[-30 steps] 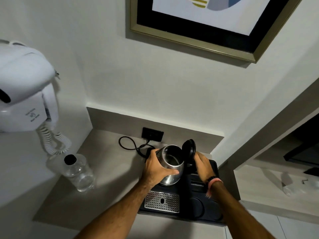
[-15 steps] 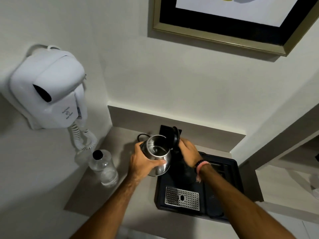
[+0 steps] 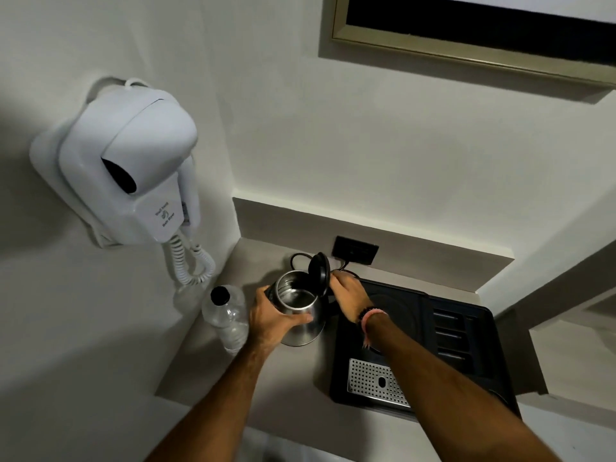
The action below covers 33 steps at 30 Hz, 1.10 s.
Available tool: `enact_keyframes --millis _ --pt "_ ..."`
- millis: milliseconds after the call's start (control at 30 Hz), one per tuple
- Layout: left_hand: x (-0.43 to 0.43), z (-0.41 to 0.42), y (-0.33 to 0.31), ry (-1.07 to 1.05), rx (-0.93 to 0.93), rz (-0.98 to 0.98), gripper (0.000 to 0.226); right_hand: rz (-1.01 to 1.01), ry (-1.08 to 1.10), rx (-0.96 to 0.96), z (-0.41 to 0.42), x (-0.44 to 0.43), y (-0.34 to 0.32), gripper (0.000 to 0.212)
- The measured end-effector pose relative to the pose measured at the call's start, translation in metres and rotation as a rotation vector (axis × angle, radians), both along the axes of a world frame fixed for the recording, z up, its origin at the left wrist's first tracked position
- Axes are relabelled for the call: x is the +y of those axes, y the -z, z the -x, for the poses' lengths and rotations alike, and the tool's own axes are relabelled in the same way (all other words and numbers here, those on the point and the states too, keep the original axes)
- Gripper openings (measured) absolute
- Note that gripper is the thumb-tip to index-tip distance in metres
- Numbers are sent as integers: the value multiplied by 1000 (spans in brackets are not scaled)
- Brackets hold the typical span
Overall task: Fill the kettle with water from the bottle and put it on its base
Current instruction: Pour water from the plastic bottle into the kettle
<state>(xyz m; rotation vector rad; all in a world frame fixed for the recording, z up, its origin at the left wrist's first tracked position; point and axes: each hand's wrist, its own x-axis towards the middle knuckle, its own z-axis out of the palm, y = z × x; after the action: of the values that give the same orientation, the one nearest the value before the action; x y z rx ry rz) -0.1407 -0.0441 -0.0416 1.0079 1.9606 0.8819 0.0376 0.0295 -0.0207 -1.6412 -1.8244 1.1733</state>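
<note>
A small steel kettle [image 3: 301,316] with its black lid [image 3: 319,273] standing open rests on the grey counter, left of the black tray. My left hand [image 3: 271,320] wraps around its body from the left. On its right side my right hand [image 3: 348,296] is closed around the handle, which is hidden behind the hand. The kettle's round base [image 3: 396,306] sits bare on the black tray [image 3: 466,378]. A clear plastic bottle [image 3: 228,318] with a black cap on stands just left of my left hand, holding some water.
A white wall hair dryer [image 3: 133,181] with a coiled cord hangs above the bottle. The kettle's black cord runs to a dark wall socket [image 3: 356,250]. A perforated metal drip grid [image 3: 376,381] lies at the tray's front. A gold picture frame [image 3: 466,51] hangs overhead.
Both hands lifted the kettle off its base and carried it left, onto the counter beside the bottle. The view has swung left and down.
</note>
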Motion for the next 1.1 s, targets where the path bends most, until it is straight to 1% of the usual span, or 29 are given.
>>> enact_keyframes --millis 67,133,167,200,233,267,333,367,400,433,467,533,600,633,700,767,900,1000,1100 --pt "0 0 -1 1 25 0 125 15 1 -8 -1 2 3 66" --pt "-4 -2 -6 38 87 -10 133 15 -16 -26 -3 4 6 64" --pt "-9 -5 -13 69 139 -10 134 24 -37 -46 -4 5 5 61" --pt "-15 -10 -24 96 211 -18 129 28 -57 -70 -4 4 2 61" --pt "-22 -14 -35 114 301 -55 115 27 -81 -114 -5 4 0 64" --pt "-31 -16 -45 126 412 -131 93 1 -130 -182 -7 4 1 73" --pt "-45 -14 -66 101 611 -350 46 -91 -253 -386 -10 7 -1 86" --pt "-52 -10 -75 54 682 -466 31 -132 -275 -454 -11 8 0 85" --pt "-57 -2 -82 -8 731 -560 21 -160 -264 -489 -12 10 1 81" --pt "-59 7 -89 -84 738 -612 17 -169 -240 -523 -13 11 1 78" --pt "-61 16 -93 -159 697 -620 18 -196 -230 -566 -14 13 2 78" --pt "-61 32 -97 -247 567 -535 32 -234 -226 -638 -17 12 0 82" --pt "-56 44 -95 -203 481 -399 46 -238 -236 -677 -16 11 -1 86" --pt "-54 48 -92 -158 453 -352 46 -235 -239 -688 -16 11 -2 87" --pt "-51 54 -88 -87 435 -302 35 -220 -234 -698 -15 10 -3 88" --pt "-50 60 -84 -72 425 -287 27 -206 -236 -702 -16 9 -4 88" --pt "-53 68 -79 -117 264 -310 20 -182 -235 -733 -15 8 -5 75" --pt "-53 69 -85 -175 256 -311 29 -159 -238 -729 -14 6 -6 76" --pt "-51 74 -85 -247 181 -340 43 -147 -233 -721 -13 4 -7 76"
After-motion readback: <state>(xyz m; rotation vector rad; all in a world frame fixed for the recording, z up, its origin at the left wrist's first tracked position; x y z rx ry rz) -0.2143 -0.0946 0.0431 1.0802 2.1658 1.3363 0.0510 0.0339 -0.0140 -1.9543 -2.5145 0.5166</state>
